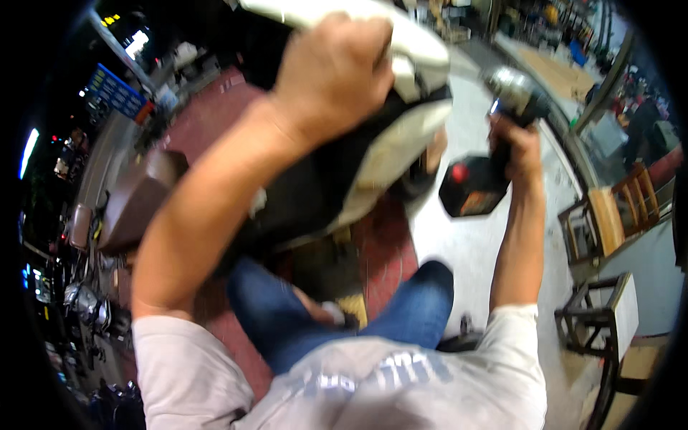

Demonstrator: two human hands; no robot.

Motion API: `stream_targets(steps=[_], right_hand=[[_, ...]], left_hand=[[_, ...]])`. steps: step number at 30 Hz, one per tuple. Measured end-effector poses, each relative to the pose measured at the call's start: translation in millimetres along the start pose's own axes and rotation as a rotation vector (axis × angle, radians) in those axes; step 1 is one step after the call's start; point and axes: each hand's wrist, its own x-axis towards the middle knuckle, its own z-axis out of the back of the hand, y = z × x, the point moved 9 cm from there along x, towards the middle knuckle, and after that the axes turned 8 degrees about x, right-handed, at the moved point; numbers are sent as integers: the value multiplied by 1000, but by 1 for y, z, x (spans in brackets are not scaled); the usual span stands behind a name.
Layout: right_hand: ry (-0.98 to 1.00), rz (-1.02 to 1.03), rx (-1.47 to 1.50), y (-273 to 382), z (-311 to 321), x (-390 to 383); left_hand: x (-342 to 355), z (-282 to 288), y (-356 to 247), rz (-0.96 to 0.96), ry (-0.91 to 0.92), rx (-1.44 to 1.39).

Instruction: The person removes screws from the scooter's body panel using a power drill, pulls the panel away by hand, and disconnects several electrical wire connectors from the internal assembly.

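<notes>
My right hand (522, 149) is wrapped around the pistol grip of a black cordless impact wrench (469, 193). Its silver head is raised, and a thick battery with a red spot sits below the grip. My left hand (331, 70) is closed in a fist against the white upper panel (423, 49) of a scooter. Blur and the turned wrist hide what its fingers grip. The scooter's white and black bodywork (394, 154) stands in front of my knees, partly behind my left forearm.
A brown-seated scooter (143, 193) stands to the left, with a motorcycle (89, 308) nearer. On the right are a wooden chair (609, 215) and a stool (623, 308). Red paving (222, 107) meets a pale floor strip (466, 244). A blue sign (118, 93) stands far left.
</notes>
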Motion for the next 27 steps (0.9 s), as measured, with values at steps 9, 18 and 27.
stream_targets(steps=[9,18,27], right_hand=[[-108,175,158,-36,37,-97],[-297,107,309,-115,118,-197],[-550,144,417,-131,171,-276]], left_hand=[[-50,-11,-58,258,319,-754],[-132,-100,-92,274,189,-1045],[-611,-401,-125,1061,940,-439]])
